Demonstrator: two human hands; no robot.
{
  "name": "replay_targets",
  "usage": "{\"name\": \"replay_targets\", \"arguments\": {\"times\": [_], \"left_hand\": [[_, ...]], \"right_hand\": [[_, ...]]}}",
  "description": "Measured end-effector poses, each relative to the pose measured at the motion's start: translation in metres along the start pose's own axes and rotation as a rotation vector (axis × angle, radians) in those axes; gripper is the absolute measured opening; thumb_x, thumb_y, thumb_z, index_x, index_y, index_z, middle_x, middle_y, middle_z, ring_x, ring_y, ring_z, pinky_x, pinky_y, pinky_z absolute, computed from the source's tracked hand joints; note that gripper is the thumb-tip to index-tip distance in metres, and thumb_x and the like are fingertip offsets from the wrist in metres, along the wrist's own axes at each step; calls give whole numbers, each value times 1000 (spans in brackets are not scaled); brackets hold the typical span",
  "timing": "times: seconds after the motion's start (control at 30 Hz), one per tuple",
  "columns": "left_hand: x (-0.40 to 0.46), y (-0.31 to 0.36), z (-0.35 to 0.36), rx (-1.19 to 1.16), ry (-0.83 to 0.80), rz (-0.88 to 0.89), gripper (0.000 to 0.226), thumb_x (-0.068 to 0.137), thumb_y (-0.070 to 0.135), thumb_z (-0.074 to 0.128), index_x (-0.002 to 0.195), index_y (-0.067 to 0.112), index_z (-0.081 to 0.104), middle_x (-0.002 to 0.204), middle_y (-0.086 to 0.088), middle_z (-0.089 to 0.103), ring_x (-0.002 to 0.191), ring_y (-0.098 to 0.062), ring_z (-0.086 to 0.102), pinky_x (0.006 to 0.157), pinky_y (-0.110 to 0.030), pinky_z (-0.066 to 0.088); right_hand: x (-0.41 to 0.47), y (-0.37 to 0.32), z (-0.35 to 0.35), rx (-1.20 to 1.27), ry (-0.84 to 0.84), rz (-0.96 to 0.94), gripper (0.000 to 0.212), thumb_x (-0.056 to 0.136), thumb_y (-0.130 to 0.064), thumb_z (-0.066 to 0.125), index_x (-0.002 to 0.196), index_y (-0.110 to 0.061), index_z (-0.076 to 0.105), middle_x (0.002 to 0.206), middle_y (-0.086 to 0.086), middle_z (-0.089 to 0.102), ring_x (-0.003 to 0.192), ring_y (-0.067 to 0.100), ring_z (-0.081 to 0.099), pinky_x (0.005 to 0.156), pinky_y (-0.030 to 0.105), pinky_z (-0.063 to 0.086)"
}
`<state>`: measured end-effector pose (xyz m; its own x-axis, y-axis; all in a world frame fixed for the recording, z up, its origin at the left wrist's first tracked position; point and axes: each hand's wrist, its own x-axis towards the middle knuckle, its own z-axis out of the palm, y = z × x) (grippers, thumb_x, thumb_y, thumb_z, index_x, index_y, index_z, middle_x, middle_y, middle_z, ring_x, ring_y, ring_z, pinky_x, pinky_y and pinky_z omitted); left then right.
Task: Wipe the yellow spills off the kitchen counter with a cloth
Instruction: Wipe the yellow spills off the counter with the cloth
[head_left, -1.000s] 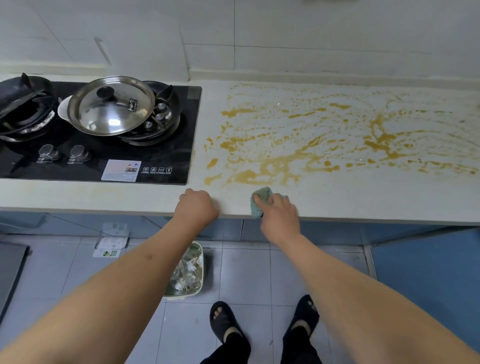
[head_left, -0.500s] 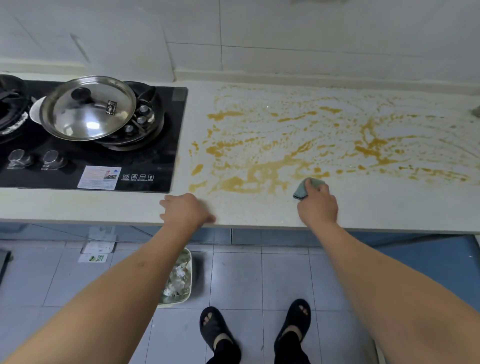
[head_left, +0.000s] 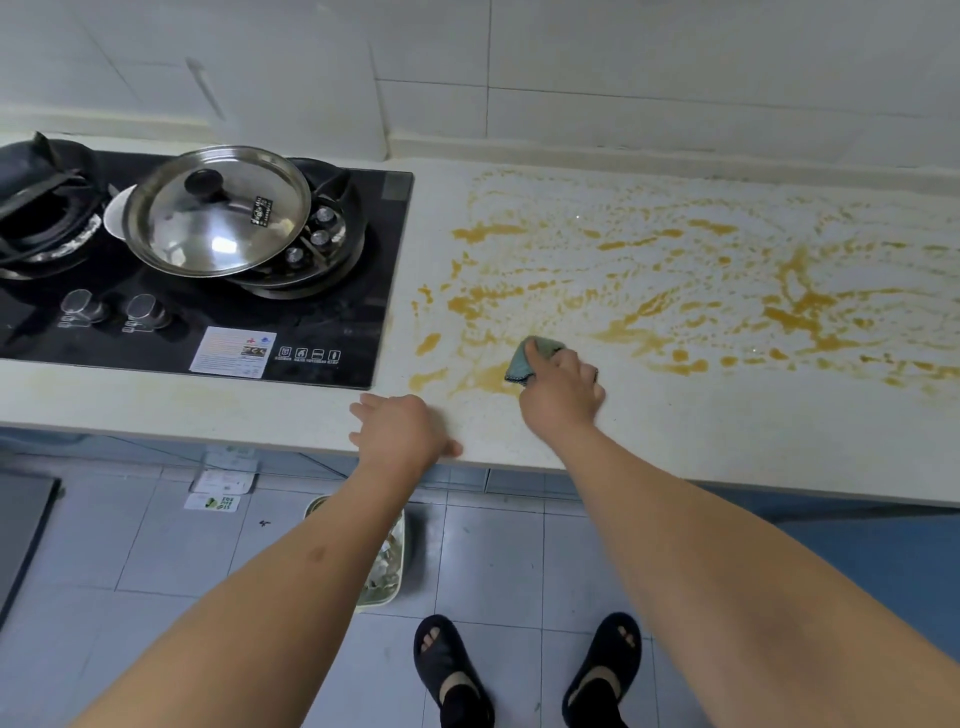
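- Your right hand (head_left: 561, 397), gripping the cloth (head_left: 530, 361), was at the front edge of the tabletop (head_left: 727, 457) one second ago. It then swept right along the near fringe of the yellow spills (head_left: 675, 291). It has now come back left and sits farther in from the edge.
- The cloth now lies on the near-left smears, just right of the patch nearest the edge.
- Your left hand (head_left: 402, 434) was curled at the edge a second ago; its fingers now lie spread flatter on the tabletop.
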<state>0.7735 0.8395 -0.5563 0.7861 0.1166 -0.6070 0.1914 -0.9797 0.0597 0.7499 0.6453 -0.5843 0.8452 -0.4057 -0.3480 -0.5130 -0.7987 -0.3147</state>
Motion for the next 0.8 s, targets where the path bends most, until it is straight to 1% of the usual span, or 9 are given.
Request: {"name": "replay_targets", "arguments": {"times": [0.07, 0.17, 0.23, 0.3, 0.4, 0.5, 0.57, 0.67, 0.8], "left_hand": [[-1, 1, -1, 0, -8, 2, 107, 70, 60, 86, 148, 0, 44, 161, -35, 19, 149, -45, 19, 114, -57, 39], [-6, 2, -4, 8, -19, 22, 107, 72, 58, 87, 150, -1, 42, 163, -37, 12, 151, -47, 16, 115, -59, 37], [-6, 2, -5, 16, -18, 23, 107, 73, 58, 86, 151, -1, 41, 164, -37, 9, 153, -47, 13, 116, -59, 36], [-7, 0, -5, 30, -20, 29, 108, 74, 60, 84, 152, -1, 39, 164, -37, 9, 153, -46, 12, 116, -58, 36], [-8, -2, -5, 55, -14, 44, 112, 77, 63, 80, 155, -2, 34, 164, -36, 10, 153, -47, 13, 116, -56, 37], [-8, -2, -5, 73, -25, 46, 112, 81, 61, 77, 157, -4, 27, 164, -37, 5, 154, -47, 8, 117, -55, 37], [-8, -2, -4, 82, -30, 44, 113, 81, 62, 76, 157, -5, 26, 164, -37, 4, 155, -47, 7, 117, -55, 37], [-12, 0, -6, 123, -19, 72, 111, 84, 63, 74, 156, -7, 27, 164, -38, 7, 155, -47, 9, 116, -54, 39], [-14, 0, -8, 155, -1, 85, 110, 82, 66, 74, 154, -6, 32, 162, -39, 13, 153, -49, 15, 112, -52, 44]], "right_hand": [[-11, 2, 4, -34, -22, -85, 67, 96, -24, 45, 156, -49, 28, 138, -2, 40, 126, 28, 32, 105, 44, 31], [-24, 20, -1, -60, -77, -248, 57, 98, -23, 46, 150, -46, 37, 143, -3, 41, 133, 27, 30, 110, 42, 24], [-25, 41, -7, -100, -127, -288, 59, 96, -20, 48, 149, -46, 37, 145, -2, 40, 134, 27, 30, 111, 43, 26], [-22, 65, -16, -135, -111, -213, 63, 95, -20, 50, 151, -45, 34, 146, 2, 39, 134, 30, 32, 109, 44, 30], [-8, 85, -29, -120, -27, -5, 64, 96, -24, 49, 154, -43, 29, 147, 7, 38, 131, 34, 36, 108, 47, 33], [5, 64, -26, -55, 3, 133, 66, 98, -26, 47, 157, -41, 24, 149, 8, 34, 131, 37, 35, 111, 50, 32], [10, 41, -19, -18, 19, 148, 66, 99, -28, 47, 159, -40, 22, 149, 8, 33, 131, 38, 34, 111, 50, 32], [11, 6, -10, 4, 6, 93, 68, 97, -27, 48, 158, -42, 22, 147, 6, 35, 130, 37, 33, 108, 49, 33], [-7, -38, 8, 1, -70, -73, 73, 92, -23, 49, 157, -46, 23, 146, 4, 37, 128, 35, 33, 105, 50, 33]]}}
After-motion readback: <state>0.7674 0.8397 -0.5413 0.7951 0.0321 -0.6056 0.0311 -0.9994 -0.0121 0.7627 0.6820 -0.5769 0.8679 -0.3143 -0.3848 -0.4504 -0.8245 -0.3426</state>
